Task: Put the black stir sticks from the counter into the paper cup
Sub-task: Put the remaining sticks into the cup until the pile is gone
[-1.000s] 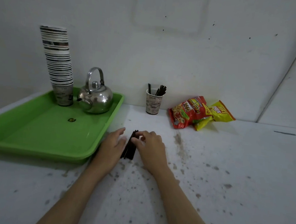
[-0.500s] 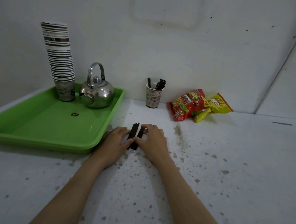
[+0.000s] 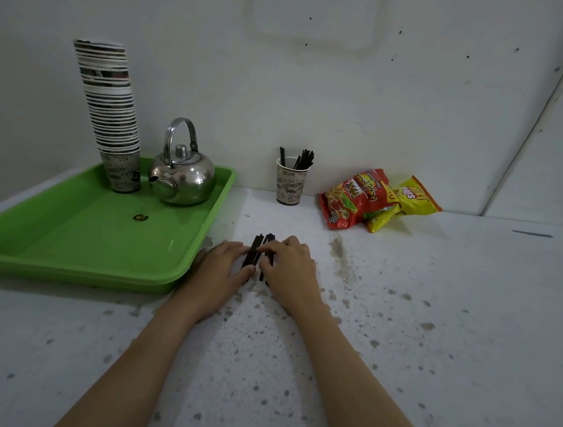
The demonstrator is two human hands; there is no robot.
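Observation:
A bundle of black stir sticks (image 3: 256,249) lies on the white speckled counter, split into two small groups. My left hand (image 3: 221,269) rests on the counter with its fingers and thumb touching the left group from the side. My right hand (image 3: 290,269) has its fingers curled over the right group and pinches it; part of that group is hidden under the fingers. The printed paper cup (image 3: 288,188) stands upright by the wall beyond my hands, with several black sticks in it.
A green tray (image 3: 80,252) lies to the left, carrying a tall stack of paper cups (image 3: 111,107) and a steel kettle (image 3: 182,176). Red and yellow snack bags (image 3: 374,198) lie at the back right near the wall.
The bundle has spread into two groups between my hands. My right fingers have curled further over the right group, and my left hand has closed in against the left group.

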